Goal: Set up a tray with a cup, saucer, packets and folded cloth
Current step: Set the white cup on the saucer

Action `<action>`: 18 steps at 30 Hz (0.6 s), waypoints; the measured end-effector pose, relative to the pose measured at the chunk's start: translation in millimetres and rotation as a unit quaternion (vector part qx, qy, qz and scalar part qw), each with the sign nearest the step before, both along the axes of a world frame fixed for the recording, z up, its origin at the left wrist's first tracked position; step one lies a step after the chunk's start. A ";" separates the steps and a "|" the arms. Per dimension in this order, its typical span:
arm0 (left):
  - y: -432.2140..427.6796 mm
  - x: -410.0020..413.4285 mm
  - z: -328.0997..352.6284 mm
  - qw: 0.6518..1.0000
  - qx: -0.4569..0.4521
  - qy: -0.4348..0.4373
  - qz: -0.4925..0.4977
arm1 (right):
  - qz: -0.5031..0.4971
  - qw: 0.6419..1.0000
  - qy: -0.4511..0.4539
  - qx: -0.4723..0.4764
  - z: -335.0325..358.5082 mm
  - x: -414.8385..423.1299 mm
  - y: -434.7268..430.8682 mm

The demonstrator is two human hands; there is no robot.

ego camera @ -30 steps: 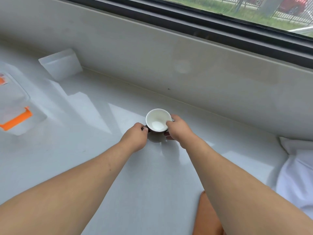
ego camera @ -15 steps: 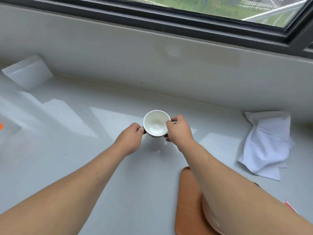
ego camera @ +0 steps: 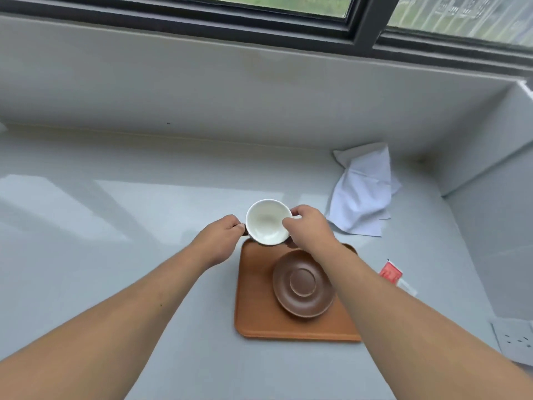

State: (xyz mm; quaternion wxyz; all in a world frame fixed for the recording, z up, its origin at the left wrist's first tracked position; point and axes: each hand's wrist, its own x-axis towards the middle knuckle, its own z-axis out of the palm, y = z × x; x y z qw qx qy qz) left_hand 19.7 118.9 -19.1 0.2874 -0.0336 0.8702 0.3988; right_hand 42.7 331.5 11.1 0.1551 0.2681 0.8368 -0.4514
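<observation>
Our left hand (ego camera: 222,239) pinched the handle of the cup (ego camera: 268,222). Our right hand (ego camera: 310,226) gripped its rim, fingers (ego camera: 297,210) curled. Print on the red packet (ego camera: 390,272) was illegible.

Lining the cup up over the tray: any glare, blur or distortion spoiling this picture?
Head view: window light lays bright patches on the counter at left, none on the tray or saucer. Head view: the cup is washed out white inside, rim sharp. Head view: the wide lens bows the window frame; print on the packet is too soft to read.
</observation>
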 end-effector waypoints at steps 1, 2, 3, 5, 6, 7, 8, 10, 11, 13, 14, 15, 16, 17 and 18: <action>6.7 6.9 0.6 1.000 0.002 -0.002 -0.006 | -0.002 1.000 0.000 0.001 0.4 7.7 7.3; 13.3 13.6 0.8 1.000 0.006 -0.004 -0.011 | -0.003 1.000 0.003 0.007 0.2 14.9 14.2; 19.6 19.9 0.7 1.000 0.011 -0.006 -0.016 | -0.001 1.000 0.005 0.017 -0.3 21.4 20.5; 30.9 31.8 0.7 1.000 0.014 -0.007 -0.021 | 0.000 0.999 0.004 0.043 -2.4 33.7 31.9; 36.2 36.8 0.4 1.000 0.013 -0.006 -0.025 | -0.004 0.999 0.001 0.054 -4.0 39.4 37.0; 41.0 41.0 -0.2 0.999 0.013 -0.004 -0.030 | -0.008 0.998 -0.003 0.057 -6.4 45.0 41.9; 45.5 44.7 -0.6 0.999 0.013 -0.002 -0.034 | -0.014 0.999 -0.008 0.050 -9.3 50.2 46.3; 52.9 50.9 -1.2 0.999 0.017 -0.006 -0.039 | -0.026 0.999 -0.011 0.030 -16.0 60.6 54.0; 55.3 53.5 -1.8 0.999 0.017 -0.008 -0.042 | -0.028 0.999 -0.007 0.023 -18.7 65.2 57.4; 58.9 59.0 -2.5 0.999 0.012 -0.010 -0.050 | -0.027 0.999 0.003 0.018 -22.9 72.5 61.9; 60.2 61.7 -3.0 0.998 0.010 -0.010 -0.055 | -0.027 1.000 0.006 0.015 -23.8 75.3 63.0; 61.4 64.2 -3.8 0.998 0.008 -0.008 -0.060 | -0.028 1.000 0.006 0.010 -24.5 77.8 63.8; 62.4 66.3 -4.7 0.998 0.003 -0.007 -0.064 | -0.030 1.000 0.006 0.001 -24.9 80.1 64.2; 62.8 68.2 -6.1 0.998 -0.003 -0.010 -0.064 | -0.034 0.999 0.007 -0.009 -25.4 82.2 64.4; 63.0 70.0 -7.7 0.998 -0.008 -0.016 -0.061 | -0.037 0.999 0.009 -0.019 -25.8 84.0 64.4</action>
